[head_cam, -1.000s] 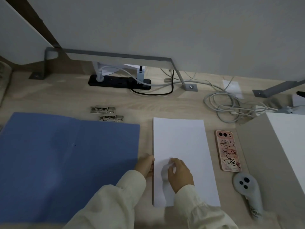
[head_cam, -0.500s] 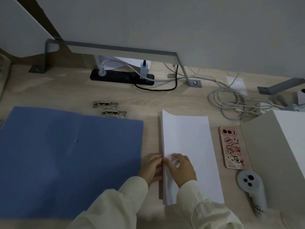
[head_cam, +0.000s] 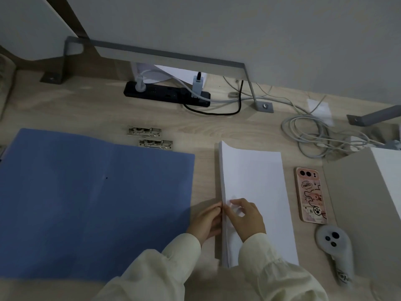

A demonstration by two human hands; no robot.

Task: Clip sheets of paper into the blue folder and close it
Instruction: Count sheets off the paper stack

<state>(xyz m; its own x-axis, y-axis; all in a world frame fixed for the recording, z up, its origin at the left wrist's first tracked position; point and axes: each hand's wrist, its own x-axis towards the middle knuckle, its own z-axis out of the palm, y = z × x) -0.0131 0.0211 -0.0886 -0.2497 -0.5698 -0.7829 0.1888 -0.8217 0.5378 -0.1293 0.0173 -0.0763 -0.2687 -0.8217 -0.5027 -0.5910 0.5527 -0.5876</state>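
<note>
Blue folder [head_cam: 86, 203] lies open and flat on the left side of the wooden bench [head_cam: 86, 105]. It is the biggest thing there. Its right edge is just beside the two hands.

A brown cardboard box [head_cam: 355, 203] sits at the far right, and part of it goes out of view.

A stack of white paper [head_cam: 256, 181] lies in the middle, between the folder and the box. Its long left edge is lifted up off the bench. Its right side lies flat.

A pile of grey cables [head_cam: 314, 135] is tangled at the back right. A black power strip [head_cam: 167, 94] lies at the back with plugs stuck in it.

A grey controller [head_cam: 334, 248] lies near the front, just beside the box. A pink phone [head_cam: 310, 194] lies face down between the paper and the box.

The left hand [head_cam: 206, 222] and the right hand [head_cam: 247, 220] are close together at the left edge of the paper. The left hand grips that edge from the side. The right hand lies on top of the stack and pinches the same edge with curled fingers. Both arms wear cream sleeves [head_cam: 173, 268].

Two small metal clips [head_cam: 155, 144] lie just behind the folder's back edge, one a little in front of the other.
</note>
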